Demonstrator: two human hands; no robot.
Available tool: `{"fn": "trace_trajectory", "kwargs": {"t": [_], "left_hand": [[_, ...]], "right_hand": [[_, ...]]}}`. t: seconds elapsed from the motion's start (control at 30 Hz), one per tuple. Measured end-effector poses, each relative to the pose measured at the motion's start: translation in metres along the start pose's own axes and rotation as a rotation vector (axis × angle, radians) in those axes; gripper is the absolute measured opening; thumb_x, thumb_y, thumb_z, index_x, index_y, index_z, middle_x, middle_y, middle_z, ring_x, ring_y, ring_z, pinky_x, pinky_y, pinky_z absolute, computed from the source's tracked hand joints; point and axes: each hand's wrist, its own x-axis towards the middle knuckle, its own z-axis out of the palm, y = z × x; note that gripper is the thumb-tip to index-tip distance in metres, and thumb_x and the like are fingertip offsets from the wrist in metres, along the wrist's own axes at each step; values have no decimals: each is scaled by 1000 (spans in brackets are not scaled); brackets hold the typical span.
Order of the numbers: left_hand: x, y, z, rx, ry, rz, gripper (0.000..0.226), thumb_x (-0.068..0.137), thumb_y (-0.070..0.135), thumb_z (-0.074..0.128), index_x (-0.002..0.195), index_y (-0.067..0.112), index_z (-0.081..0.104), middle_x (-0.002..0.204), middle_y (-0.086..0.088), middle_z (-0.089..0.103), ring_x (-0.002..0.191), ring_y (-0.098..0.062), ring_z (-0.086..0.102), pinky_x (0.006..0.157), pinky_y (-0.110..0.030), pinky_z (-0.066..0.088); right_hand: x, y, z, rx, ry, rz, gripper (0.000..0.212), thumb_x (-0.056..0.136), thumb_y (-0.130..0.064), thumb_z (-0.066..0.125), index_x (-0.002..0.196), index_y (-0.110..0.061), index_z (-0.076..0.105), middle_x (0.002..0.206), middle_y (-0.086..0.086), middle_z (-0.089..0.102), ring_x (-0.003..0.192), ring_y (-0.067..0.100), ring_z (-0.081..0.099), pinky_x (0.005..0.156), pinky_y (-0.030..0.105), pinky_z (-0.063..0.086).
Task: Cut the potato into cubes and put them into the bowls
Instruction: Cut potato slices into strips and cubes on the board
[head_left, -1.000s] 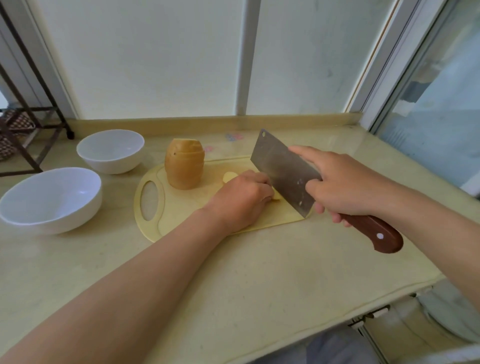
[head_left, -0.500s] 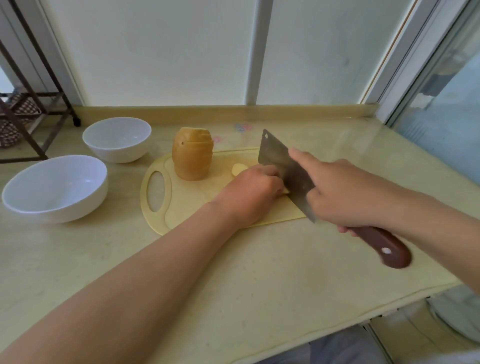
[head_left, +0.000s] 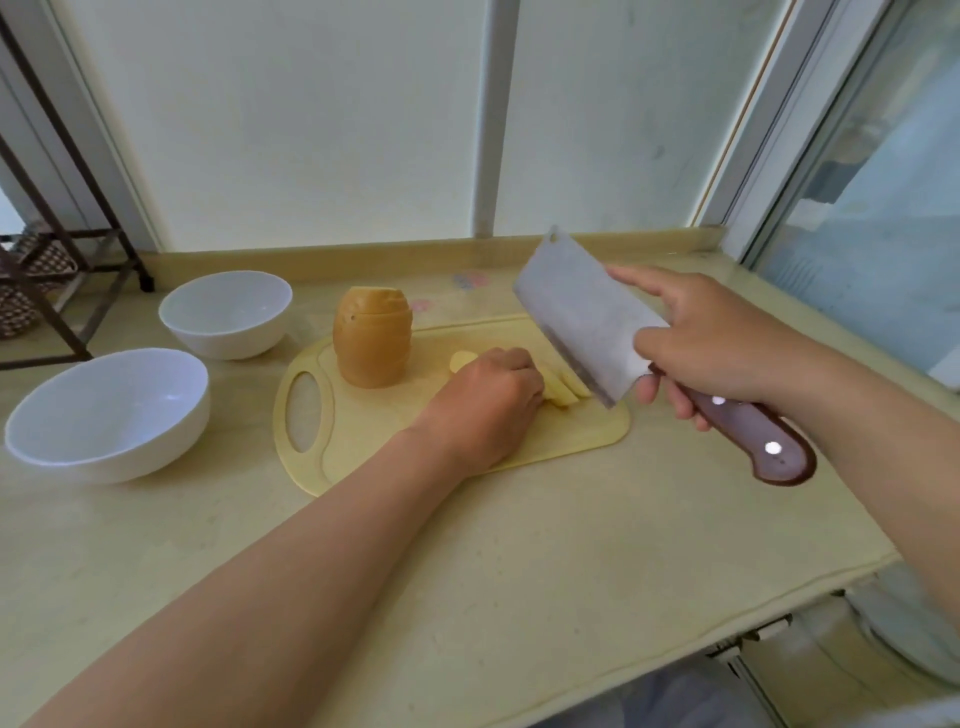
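Observation:
A brown-skinned potato piece (head_left: 372, 344) stands upright on the yellow cutting board (head_left: 363, 441). Pale potato slices (head_left: 563, 391) lie on the board's right part. My left hand (head_left: 491, 402) is curled over them, pressing them down, and hides most of them. A small slice end (head_left: 462, 360) shows behind its knuckles. My right hand (head_left: 711, 345) grips a cleaver (head_left: 587, 317) by its brown handle, index finger along the blade. The blade is raised above the slices, tilted. Two white bowls (head_left: 226, 314) (head_left: 106, 413) stand left of the board, both looking empty.
The counter (head_left: 467, 571) is beige, with its front edge close at the lower right. A window wall runs behind it. A dark metal rack (head_left: 57, 249) stands at the far left. Glass panes rise on the right.
The cleaver came down into the slices beside my left hand, then rose again and now hangs clear above them. Cut strips now show at my left fingertips.

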Motion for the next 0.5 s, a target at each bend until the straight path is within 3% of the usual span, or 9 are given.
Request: {"fn": "trace_trajectory", "kwargs": {"t": [0.17,0.4,0.5], "left_hand": [[0,0,-1,-10,-7,-55,7,85,11,65,82,5,65,87,-10,61,76,-30,56,67,-36,48],[2,1,-2,-53,-65,-148,27,88,23,62,112,11,60,111,-2,58,93,-18,54,77,-25,43],[3,1,-2,-59,-104,-158,38,89,22,59,126,11,57,125,-2,58,105,-19,56,88,-27,45]], "right_hand": [[-3,24,-15,136,25,60,77,96,2,42,154,-48,37,67,21,70,40,23,51,42,34,48],[-3,53,-10,88,-6,129,81,93,0,39,157,-50,30,72,22,73,42,23,55,45,36,51],[-1,54,-6,82,-24,122,82,93,0,39,157,-50,29,71,22,73,42,23,55,45,35,51]]}}
